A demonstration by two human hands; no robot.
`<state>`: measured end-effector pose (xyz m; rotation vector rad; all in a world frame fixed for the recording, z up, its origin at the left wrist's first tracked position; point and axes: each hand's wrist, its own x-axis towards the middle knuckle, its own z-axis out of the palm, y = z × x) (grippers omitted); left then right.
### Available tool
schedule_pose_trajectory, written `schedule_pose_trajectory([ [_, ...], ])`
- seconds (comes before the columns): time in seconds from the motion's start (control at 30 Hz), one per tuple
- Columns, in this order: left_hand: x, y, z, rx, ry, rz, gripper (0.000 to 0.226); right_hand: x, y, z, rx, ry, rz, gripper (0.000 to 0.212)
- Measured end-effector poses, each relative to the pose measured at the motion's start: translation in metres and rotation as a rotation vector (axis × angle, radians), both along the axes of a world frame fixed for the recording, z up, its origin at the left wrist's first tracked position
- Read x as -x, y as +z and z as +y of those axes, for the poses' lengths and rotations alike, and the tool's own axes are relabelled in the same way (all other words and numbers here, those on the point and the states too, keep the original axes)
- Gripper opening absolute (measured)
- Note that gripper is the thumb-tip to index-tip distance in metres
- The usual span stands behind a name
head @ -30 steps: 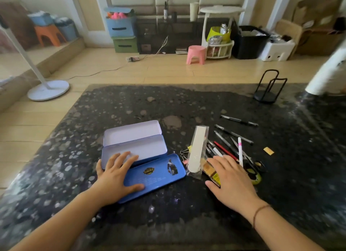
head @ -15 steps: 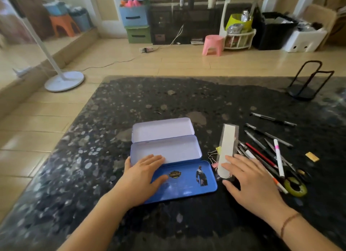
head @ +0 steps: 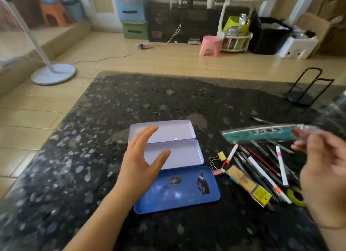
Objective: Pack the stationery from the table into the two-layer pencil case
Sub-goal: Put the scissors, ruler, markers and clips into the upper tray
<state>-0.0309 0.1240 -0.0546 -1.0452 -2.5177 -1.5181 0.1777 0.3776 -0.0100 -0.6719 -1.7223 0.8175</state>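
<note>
The blue two-layer pencil case (head: pixel 185 192) lies open on the dark speckled table, with its two pale inner trays (head: pixel 179 151) spread out behind the blue lid. My left hand (head: pixel 142 160) hovers open over the left end of the trays, fingers apart, holding nothing. My right hand (head: pixel 322 168) is raised at the right and grips a ruler in a clear and teal sleeve (head: pixel 262 133), held flat above the pile. Below it lies a pile of pens and pencils (head: pixel 262 164), with binder clips (head: pixel 218 161) and a yellow packet (head: pixel 247 185) beside it.
A black wire stand (head: pixel 307 89) sits at the table's far right corner. A green tape roll (head: pixel 295 196) lies at the pile's near edge, partly hidden by my right hand. Beyond the table are a white fan base (head: pixel 53 73) and a pink stool (head: pixel 209 45) on the floor.
My right hand picked the sleeved ruler up off the table and lifted it to the right. My left hand rose off the case and opened above the trays.
</note>
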Motion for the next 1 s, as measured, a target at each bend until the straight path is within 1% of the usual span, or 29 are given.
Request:
schedule_pose_trajectory([
  [0.03, -0.003, 0.003, 0.001, -0.051, -0.005, -0.090, 0.065, 0.004, 0.005, -0.001, 0.169, 0.016, 0.083, 0.037],
  [0.1, -0.008, 0.008, 0.003, -0.136, -0.026, -0.264, 0.069, 0.017, 0.008, -0.006, 0.458, 0.089, 0.190, 0.034],
  [0.17, -0.010, 0.014, 0.007, -0.182, -0.041, -0.371, 0.069, 0.032, 0.007, -0.016, 0.736, 0.171, 0.263, 0.026],
  [0.23, -0.007, 0.018, 0.007, -0.232, -0.026, -0.433, 0.059, 0.044, 0.003, -0.027, 0.928, 0.213, 0.262, 0.021],
  [0.3, 0.000, 0.021, 0.003, -0.306, -0.008, -0.492, 0.035, 0.056, -0.003, -0.037, 0.996, 0.242, 0.232, 0.021],
  [0.33, 0.003, 0.023, -0.001, -0.325, 0.001, -0.502, 0.023, 0.063, -0.005, -0.041, 0.996, 0.254, 0.208, 0.020],
  [0.37, 0.007, 0.024, -0.004, -0.323, 0.026, -0.490, 0.019, 0.069, -0.007, -0.046, 0.981, 0.268, 0.176, 0.021],
  [0.43, 0.019, 0.024, -0.012, -0.321, 0.108, -0.485, 0.021, 0.084, -0.012, -0.052, 0.877, 0.277, 0.045, 0.028],
  [0.5, 0.033, 0.020, -0.019, -0.311, 0.209, -0.506, 0.018, 0.101, -0.021, -0.053, 0.773, 0.279, -0.107, 0.029],
  [0.53, 0.040, 0.016, -0.023, -0.274, 0.259, -0.492, 0.016, 0.108, -0.026, -0.053, 0.748, 0.281, -0.167, 0.026],
  [0.57, 0.046, 0.009, -0.027, -0.195, 0.302, -0.442, 0.013, 0.115, -0.031, -0.053, 0.724, 0.279, -0.225, 0.023],
  [0.63, 0.053, -0.005, -0.033, 0.025, 0.353, -0.305, 0.010, 0.125, -0.042, -0.054, 0.665, 0.269, -0.326, 0.018],
  [0.7, 0.057, -0.017, -0.036, 0.206, 0.337, -0.221, 0.014, 0.132, -0.046, -0.060, 0.632, 0.276, -0.368, 0.015],
  [0.73, 0.058, -0.021, -0.036, 0.252, 0.317, -0.211, 0.015, 0.134, -0.047, -0.064, 0.620, 0.279, -0.379, 0.014],
  [0.83, 0.058, -0.022, -0.034, 0.278, 0.295, -0.231, 0.010, 0.140, -0.050, -0.072, 0.537, 0.282, -0.455, 0.015],
  [0.9, 0.057, -0.022, -0.032, 0.286, 0.292, -0.221, 0.015, 0.141, -0.054, -0.070, 0.389, 0.283, -0.539, 0.014],
  [1.0, 0.057, -0.026, -0.031, 0.308, 0.296, -0.180, 0.018, 0.137, -0.058, -0.059, 0.142, 0.248, -0.743, 0.013],
])
